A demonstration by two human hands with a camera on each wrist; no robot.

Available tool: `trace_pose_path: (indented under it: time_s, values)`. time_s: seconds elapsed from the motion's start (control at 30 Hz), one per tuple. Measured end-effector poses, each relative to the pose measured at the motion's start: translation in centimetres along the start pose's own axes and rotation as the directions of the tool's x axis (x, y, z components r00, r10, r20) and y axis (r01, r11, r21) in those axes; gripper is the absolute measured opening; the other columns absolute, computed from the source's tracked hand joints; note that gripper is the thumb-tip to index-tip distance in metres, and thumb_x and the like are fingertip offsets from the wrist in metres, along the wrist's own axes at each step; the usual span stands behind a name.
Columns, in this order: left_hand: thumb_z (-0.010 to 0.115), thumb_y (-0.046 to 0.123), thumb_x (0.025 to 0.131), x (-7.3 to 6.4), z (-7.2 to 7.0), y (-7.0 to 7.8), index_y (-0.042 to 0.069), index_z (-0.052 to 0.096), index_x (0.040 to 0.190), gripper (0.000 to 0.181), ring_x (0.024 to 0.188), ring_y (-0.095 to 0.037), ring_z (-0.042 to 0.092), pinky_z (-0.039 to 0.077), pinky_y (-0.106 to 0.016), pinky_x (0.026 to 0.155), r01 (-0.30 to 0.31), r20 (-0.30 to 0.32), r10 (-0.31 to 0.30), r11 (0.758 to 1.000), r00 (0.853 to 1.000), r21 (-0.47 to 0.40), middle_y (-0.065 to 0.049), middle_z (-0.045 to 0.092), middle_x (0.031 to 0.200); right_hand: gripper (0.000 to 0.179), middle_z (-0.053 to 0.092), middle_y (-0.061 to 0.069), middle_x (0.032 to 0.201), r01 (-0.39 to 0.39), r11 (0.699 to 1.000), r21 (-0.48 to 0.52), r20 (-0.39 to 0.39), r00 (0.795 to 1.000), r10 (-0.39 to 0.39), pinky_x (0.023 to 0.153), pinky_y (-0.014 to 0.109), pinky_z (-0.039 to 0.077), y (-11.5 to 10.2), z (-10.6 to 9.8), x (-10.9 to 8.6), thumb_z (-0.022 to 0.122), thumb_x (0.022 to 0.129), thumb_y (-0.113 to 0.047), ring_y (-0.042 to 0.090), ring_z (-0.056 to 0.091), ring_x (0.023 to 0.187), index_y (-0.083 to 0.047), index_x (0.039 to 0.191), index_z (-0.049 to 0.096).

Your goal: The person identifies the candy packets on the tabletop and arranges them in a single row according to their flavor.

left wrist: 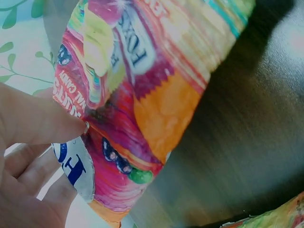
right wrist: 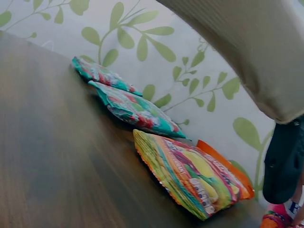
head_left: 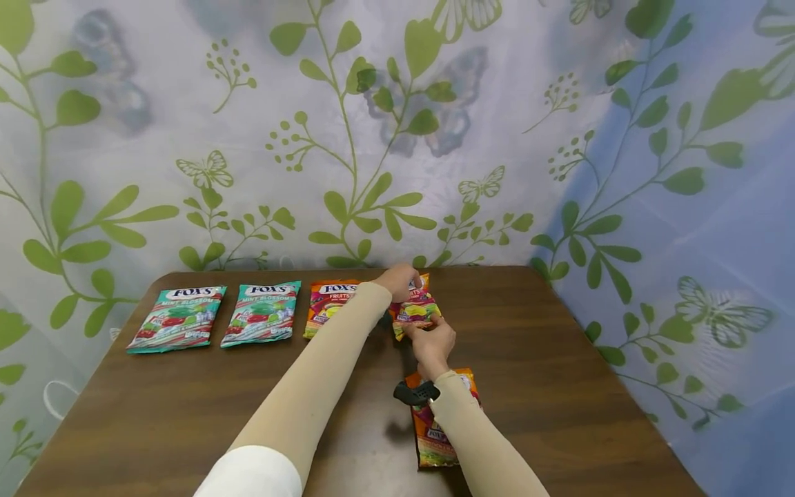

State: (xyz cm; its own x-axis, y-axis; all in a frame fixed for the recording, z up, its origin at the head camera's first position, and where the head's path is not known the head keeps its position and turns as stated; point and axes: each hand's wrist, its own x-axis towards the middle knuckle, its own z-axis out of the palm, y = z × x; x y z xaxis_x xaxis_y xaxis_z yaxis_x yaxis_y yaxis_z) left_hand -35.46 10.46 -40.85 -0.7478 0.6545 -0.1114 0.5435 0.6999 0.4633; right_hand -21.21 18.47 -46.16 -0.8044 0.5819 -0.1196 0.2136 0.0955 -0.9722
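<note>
An orange and magenta Fox's Fruits candy bag [head_left: 414, 312] is between both hands at the back of the brown table. My left hand [head_left: 399, 281] grips its top end; in the left wrist view the thumb [left wrist: 42, 116] lies over the printed front with fingers behind. The right hand [head_left: 433, 345] pinches the lower edge of the same bag. Just left is a second Fruits bag [head_left: 319, 309], partly behind the left forearm. Another orange candy bag [head_left: 435, 438] lies nearer the front, partly covered by the right forearm. Little of the right hand shows in the right wrist view.
Two teal Fox's Mint Blossom bags [head_left: 180, 319] [head_left: 263, 314] lie in a row at the back left of the wooden table [head_left: 546, 386]. A leaf-patterned curtain [head_left: 373, 138] hangs right behind the table's back edge. Black wrist straps [head_left: 415, 393] are worn on the arms.
</note>
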Motion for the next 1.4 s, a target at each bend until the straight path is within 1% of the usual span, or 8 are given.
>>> trace_pose_path:
  time_s: [0.27,0.37,0.53,0.67,0.8,1.17,1.3,1.4]
  values:
    - [0.07,-0.008,0.099,1.1,1.1,-1.5,0.007,0.08,0.126,0.033,0.131,-0.029,0.061,0.053,-0.039,0.107,0.006,0.019,-0.007,0.999,1.0,0.04,-0.013,0.066,0.14,0.07,0.042,0.033,0.147,-0.021,1.0,0.015,-0.002,1.0,0.021,0.109,0.052,0.054,0.5,1.1,-0.6,0.087,0.092,-0.001,0.045,0.056,0.129,0.013,0.151,0.053]
    - [0.072,-0.005,0.099,1.6,1.7,-1.8,0.009,0.079,0.128,0.033,0.131,-0.03,0.06,0.053,-0.04,0.107,0.018,0.021,-0.019,0.999,1.0,0.039,-0.014,0.064,0.141,0.071,0.043,0.033,0.147,-0.005,1.0,0.016,0.011,1.0,0.004,0.108,0.052,0.054,0.5,1.0,-0.6,0.086,0.093,-0.001,0.045,0.057,0.129,0.013,0.152,0.052]
    - [0.07,-0.002,0.101,1.7,2.4,-1.9,0.011,0.074,0.137,0.038,0.14,-0.03,0.056,0.046,-0.041,0.117,0.019,0.04,-0.022,0.997,0.999,0.075,-0.014,0.061,0.147,0.072,0.05,0.032,0.142,0.011,1.0,0.009,0.027,1.0,-0.011,0.105,0.048,0.057,0.8,0.6,-0.5,0.085,0.093,-0.001,0.041,0.06,0.124,0.012,0.155,0.051]
    - [0.068,-0.006,0.101,1.7,2.6,-1.9,0.012,0.07,0.142,0.045,0.142,-0.03,0.055,0.046,-0.041,0.117,0.007,0.037,-0.01,0.996,0.999,0.091,-0.013,0.062,0.149,0.074,0.06,0.03,0.132,0.027,1.0,0.003,0.023,0.999,-0.027,0.09,0.038,0.061,0.7,0.6,-0.5,0.086,0.089,-0.001,0.036,0.063,0.111,0.013,0.154,0.053]
    - [0.067,-0.008,0.101,1.8,2.9,-2.2,0.015,0.068,0.146,0.051,0.143,-0.03,0.055,0.046,-0.044,0.118,0.013,0.031,-0.015,0.997,0.999,0.081,-0.012,0.062,0.151,0.076,0.064,0.03,0.129,0.022,0.999,0.035,0.036,0.999,-0.023,0.084,0.031,0.062,0.5,0.9,-0.5,0.086,0.089,0.001,0.034,0.068,0.105,0.013,0.155,0.051]
    - [0.071,-0.004,0.1,2.0,3.6,-2.8,0.016,0.068,0.146,0.05,0.142,-0.028,0.057,0.045,-0.045,0.12,-0.006,0.0,0.006,0.996,1.0,0.084,-0.01,0.063,0.151,0.076,0.064,0.03,0.131,-0.012,0.998,0.067,0.069,0.998,0.007,0.091,0.036,0.063,0.3,0.8,-0.8,0.083,0.092,0.001,0.034,0.07,0.107,0.012,0.158,0.047]
    - [0.072,-0.002,0.101,1.7,3.6,-2.6,0.016,0.067,0.148,0.051,0.144,-0.028,0.055,0.044,-0.046,0.12,-0.022,-0.012,0.023,0.994,1.0,0.107,-0.009,0.058,0.157,0.073,0.06,0.031,0.137,-0.042,0.995,0.088,0.112,0.993,0.032,0.099,0.041,0.06,-0.1,0.4,-1.2,0.08,0.095,0.0,0.032,0.067,0.111,0.014,0.158,0.045]
    - [0.071,-0.001,0.101,1.4,3.3,-2.1,0.016,0.064,0.15,0.053,0.143,-0.028,0.057,0.045,-0.046,0.119,-0.033,-0.026,0.036,0.993,0.999,0.112,-0.009,0.056,0.158,0.072,0.059,0.032,0.137,-0.076,0.989,0.125,0.145,0.988,0.058,0.099,0.041,0.06,-0.5,-0.1,-1.5,0.078,0.097,-0.001,0.031,0.069,0.109,0.014,0.158,0.043]
